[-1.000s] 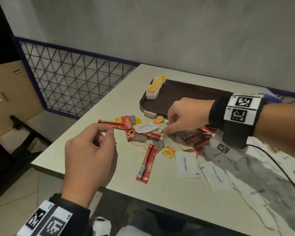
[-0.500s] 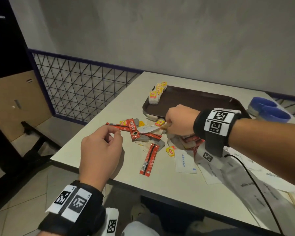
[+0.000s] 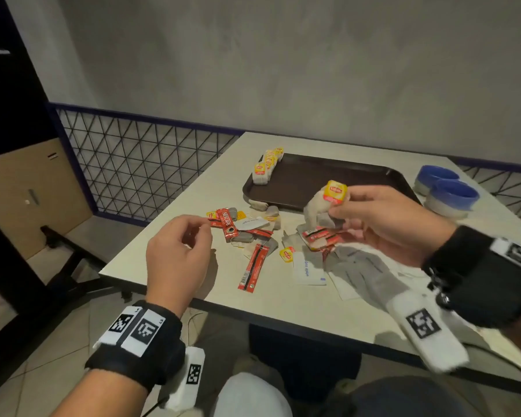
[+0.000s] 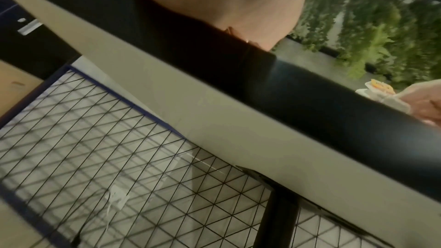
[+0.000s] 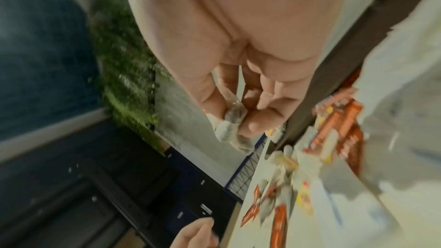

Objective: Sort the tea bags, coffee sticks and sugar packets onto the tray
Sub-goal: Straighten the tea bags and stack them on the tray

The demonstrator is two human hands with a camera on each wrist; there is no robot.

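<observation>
My right hand is raised above the pile and pinches a tea bag by its yellow tag. The right wrist view shows thumb and fingers closed on that tea bag. A dark brown tray lies beyond, with a row of tea bags along its far left corner. Mixed on the table are red coffee sticks, more tea bags and white sugar packets. My left hand hovers left of the pile, fingers loosely curled, nothing visible in it.
Two blue-rimmed round containers stand right of the tray. A wire mesh fence runs along the table's left side. The table's near edge is just ahead of my knees. Paper wrappers lie under my right wrist.
My right hand has lifted out of the pile and drawn back to the right, with a tea bag now pinched in it. The left hand has stayed almost in place.
</observation>
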